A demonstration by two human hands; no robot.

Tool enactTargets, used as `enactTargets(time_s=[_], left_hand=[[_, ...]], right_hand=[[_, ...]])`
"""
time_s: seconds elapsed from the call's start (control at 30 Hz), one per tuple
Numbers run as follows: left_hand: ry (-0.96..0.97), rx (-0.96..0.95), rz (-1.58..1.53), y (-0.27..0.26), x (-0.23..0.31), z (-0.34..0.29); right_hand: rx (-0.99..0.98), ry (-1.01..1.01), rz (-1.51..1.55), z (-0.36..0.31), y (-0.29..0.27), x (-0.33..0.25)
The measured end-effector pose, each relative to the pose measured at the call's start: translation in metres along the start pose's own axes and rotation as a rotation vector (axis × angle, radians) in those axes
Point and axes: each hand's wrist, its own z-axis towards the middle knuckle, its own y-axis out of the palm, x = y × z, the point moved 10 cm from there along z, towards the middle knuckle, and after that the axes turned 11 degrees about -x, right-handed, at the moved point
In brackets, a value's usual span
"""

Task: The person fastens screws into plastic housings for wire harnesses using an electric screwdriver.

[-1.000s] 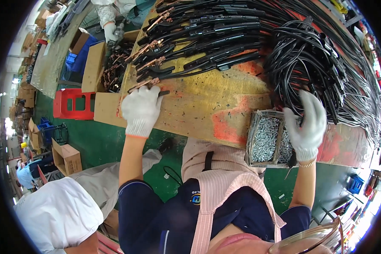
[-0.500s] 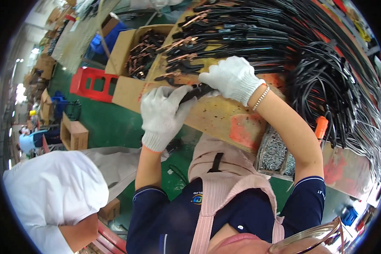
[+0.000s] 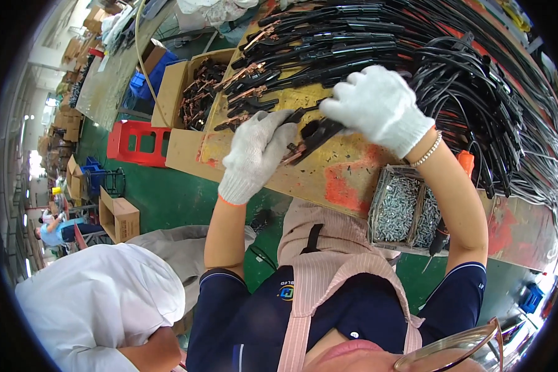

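Observation:
My right hand (image 3: 378,105), in a white knit glove, is closed around the upper end of a black handle (image 3: 319,137). This handle slants down to the left and ends in a copper-coloured metal piece (image 3: 294,153) beside my left hand. My left hand (image 3: 254,152), gloved the same way, has its fingers pinched on a slim black piece (image 3: 302,114) that reaches toward my right fingertips. Whether the slim piece is joined to the handle is hidden by the gloves. Both hands are above the stained wooden worktable (image 3: 347,186).
Rows of black handles with copper ends (image 3: 328,53) lie behind my hands. Coiled black cables (image 3: 471,99) are at the right. A divided tray of screws (image 3: 395,208) and an orange-and-black power tool (image 3: 465,162) sit by my right forearm. A carton (image 3: 170,93) holds copper parts. A white-clothed person (image 3: 105,304) is at left.
My right hand has moved right and a little up, away from my left hand. The handle's copper end now shows between the gloves. The whole view has shifted slightly.

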Motion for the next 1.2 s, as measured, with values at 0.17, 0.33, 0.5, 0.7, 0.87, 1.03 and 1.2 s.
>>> enactTargets(time_s=[0.17, 0.33, 0.5, 0.7, 0.87, 1.03, 1.2], left_hand=[[0.14, 0.123, -0.068, 0.007, 0.036, -0.008], [-0.102, 0.155, -0.743, 0.043, 0.011, -0.007], [-0.381, -0.368, -1.014, 0.114, 0.024, -0.018], [-0.207, -0.556, -1.026, 0.146, 0.073, -0.021], [-0.02, -0.128, -1.074, 0.127, 0.092, -0.011], [0.473, 0.171, -0.435, 0.088, 0.125, -0.019], [0.491, 0.219, -0.489, 0.085, 0.123, -0.005]], right_hand=[[-0.007, -0.023, 0.172, -0.022, -0.01, -0.007], [0.025, -0.017, 0.059, -0.027, -0.021, -0.009], [0.39, 0.086, 0.193, -0.073, -0.063, 0.004], [0.779, 0.202, 2.378, -0.13, 0.056, 0.047], [0.956, 0.495, 2.589, -0.125, 0.038, 0.043], [0.997, 0.539, 2.538, -0.134, 0.043, 0.04], [1.058, 0.466, 2.57, -0.126, 0.041, 0.047]])
